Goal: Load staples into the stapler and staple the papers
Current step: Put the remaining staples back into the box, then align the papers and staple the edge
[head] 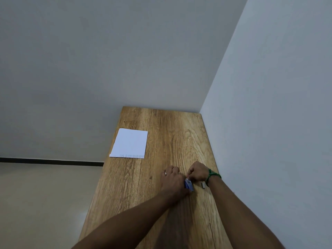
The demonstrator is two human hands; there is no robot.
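A small blue object (189, 186), either the stapler or a staple box, sits on the wooden table (143, 194) between my two hands. My left hand (172, 180) wraps over its left side and hides most of it. My right hand (197, 172), with a green band at the wrist, pinches its upper end with closed fingertips. A small grey metal piece (203, 185) lies on the table just right of it, under my right wrist. A white stack of papers (130, 143) lies flat near the table's left edge, farther away.
The table is narrow and runs away from me. A grey wall (269, 123) stands along its right edge and another behind its far end. The left edge drops to a beige floor (45, 203).
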